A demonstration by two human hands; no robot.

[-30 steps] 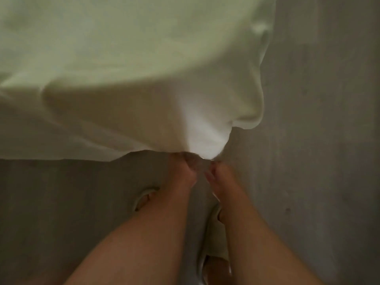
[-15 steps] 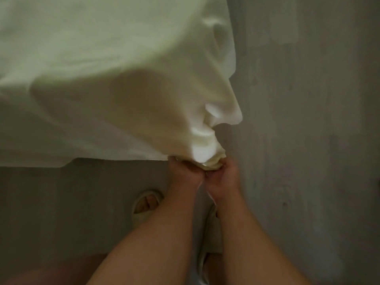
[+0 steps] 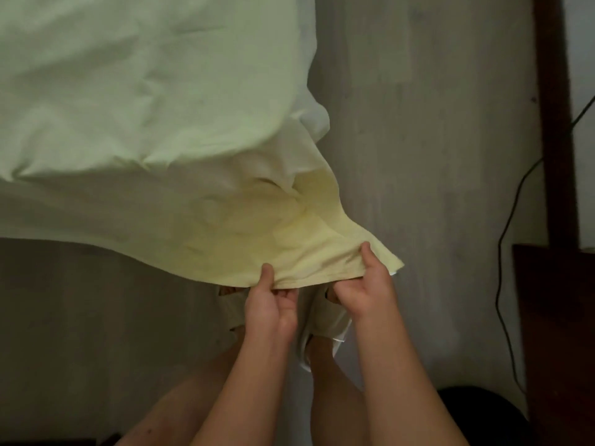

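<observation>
A large pale yellow-green sheet [image 3: 145, 117] covers the upper left of the view and hangs down over a grey floor. Its near corner [image 3: 322, 249] is pulled toward me and spread flat between my hands. My left hand [image 3: 270, 300] pinches the corner's hem, thumb on top and fingers curled underneath. A little to the right, my right hand [image 3: 367, 288] grips the same hem, thumb on the cloth. Both forearms reach up from the bottom of the frame.
Grey wooden floor [image 3: 418, 156] lies to the right and below. My feet in pale slippers [image 3: 325, 323] stand under my hands. Dark wooden furniture [image 3: 553, 284] stands at the right edge, with a black cable [image 3: 502, 252] beside it.
My hands have moved apart along the hem and spread the bunched corner flat. The view has shifted, and the furniture at the right has come into sight.
</observation>
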